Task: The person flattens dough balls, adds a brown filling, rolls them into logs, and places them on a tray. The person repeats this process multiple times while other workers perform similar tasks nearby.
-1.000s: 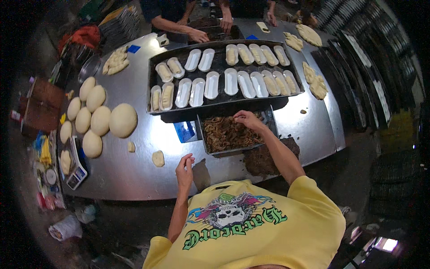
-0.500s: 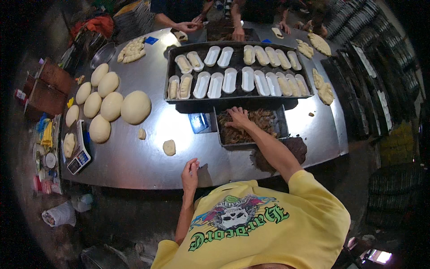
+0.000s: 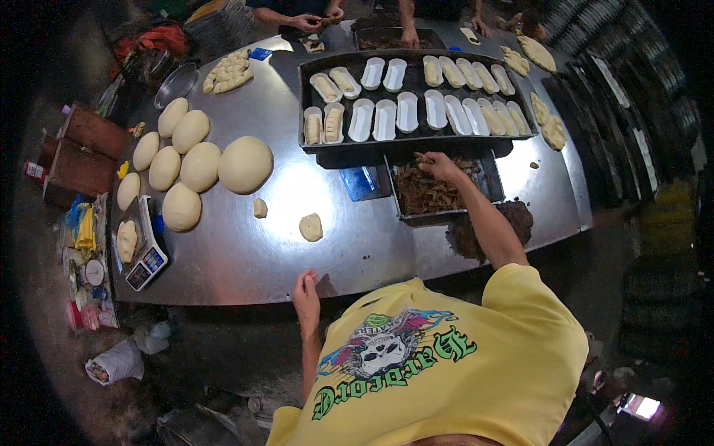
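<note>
On the left are a red cloth point(image 3: 160, 39), brown box point(image 3: 93, 135) and white sack point(image 3: 117, 362).

Brown, clumpy filling point(image 3: 424, 193) lies loosely heaped in a rectangular metal tin point(image 3: 491, 175).

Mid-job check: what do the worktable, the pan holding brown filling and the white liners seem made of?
Worktable: probably stainless steel, smooth, since light glares off it in bright patches.
Pan: likely metal, grey and fairly dull, with thin walls and rim.
White liners: perhaps matt paper, given their thin walls; plastic stays possible.
</note>
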A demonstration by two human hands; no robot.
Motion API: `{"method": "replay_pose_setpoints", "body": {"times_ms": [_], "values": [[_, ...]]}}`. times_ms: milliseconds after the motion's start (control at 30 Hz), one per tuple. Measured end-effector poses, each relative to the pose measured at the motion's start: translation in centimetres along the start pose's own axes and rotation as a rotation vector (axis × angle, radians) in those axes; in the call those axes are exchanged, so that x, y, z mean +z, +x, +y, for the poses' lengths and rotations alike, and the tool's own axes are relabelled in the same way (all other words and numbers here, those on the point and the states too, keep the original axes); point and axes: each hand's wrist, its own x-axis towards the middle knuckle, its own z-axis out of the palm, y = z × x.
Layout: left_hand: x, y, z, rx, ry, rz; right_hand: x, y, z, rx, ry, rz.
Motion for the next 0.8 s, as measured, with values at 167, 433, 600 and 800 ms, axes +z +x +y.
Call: {"method": "replay_pose_setpoints", "body": {"times_ms": [167, 433, 600, 800], "values": [[-1.7, 3.6, -0.2, 0.016, 0.034, -0.053, -1.7, -2.1, -1.8, 0.156, -0.157, -0.053], [-1.9, 8.5, 0.9, 0.131, 0.033, -0.189, -0.1, -2.5, 3.0, -0.034, -0.464, 0.202], [-1.3, 10.9, 1.2, 0.140, -0.001, -0.180, 1.5, -1.9, -2.0, -0.076, -0.150, 0.136], [1.5, 13.7, 2.8, 0.212, 0.055, -0.184, 4.7, -1.3, -1.6, -0.176, -0.724, 0.224]]}}
